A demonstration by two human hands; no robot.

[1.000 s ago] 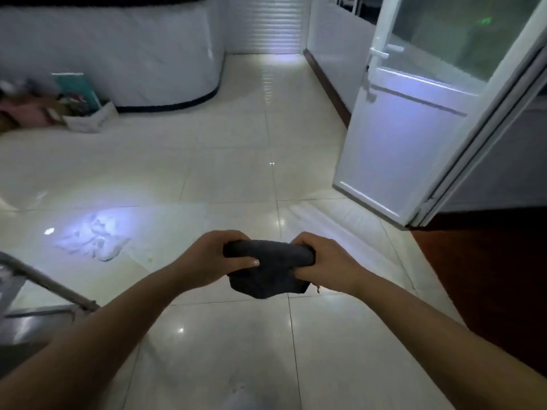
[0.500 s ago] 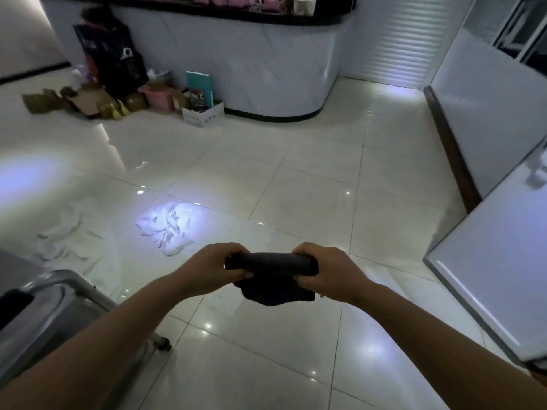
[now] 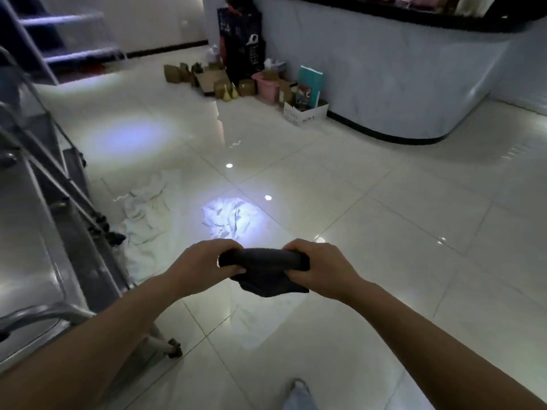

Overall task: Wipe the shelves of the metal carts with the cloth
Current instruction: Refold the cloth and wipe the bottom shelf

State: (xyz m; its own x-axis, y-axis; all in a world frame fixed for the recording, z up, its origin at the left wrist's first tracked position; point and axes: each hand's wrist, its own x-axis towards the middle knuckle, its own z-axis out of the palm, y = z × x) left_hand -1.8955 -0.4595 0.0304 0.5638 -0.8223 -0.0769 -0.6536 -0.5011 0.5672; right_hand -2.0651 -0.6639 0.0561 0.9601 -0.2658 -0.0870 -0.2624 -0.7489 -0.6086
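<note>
A dark grey cloth (image 3: 265, 272) is folded and stretched between both hands at chest height over the tiled floor. My left hand (image 3: 204, 266) grips its left end and my right hand (image 3: 318, 269) grips its right end. The metal cart (image 3: 38, 220) stands at the left edge of the view, its shiny steel shelf and slanted frame bars visible, about an arm's width left of my left hand. Its lower parts are cut off by the frame edge.
White rags (image 3: 148, 211) lie crumpled on the floor beside the cart, one lit by a spot of light. A curved white counter (image 3: 399, 72) stands far right with boxes, bags and a pink bin (image 3: 268, 85) at its base. A metal rack (image 3: 53, 39) stands far left.
The view has swung left: the glass door has left the frame and the cart now fills the left side. Both hands keep the same hold on the cloth.
</note>
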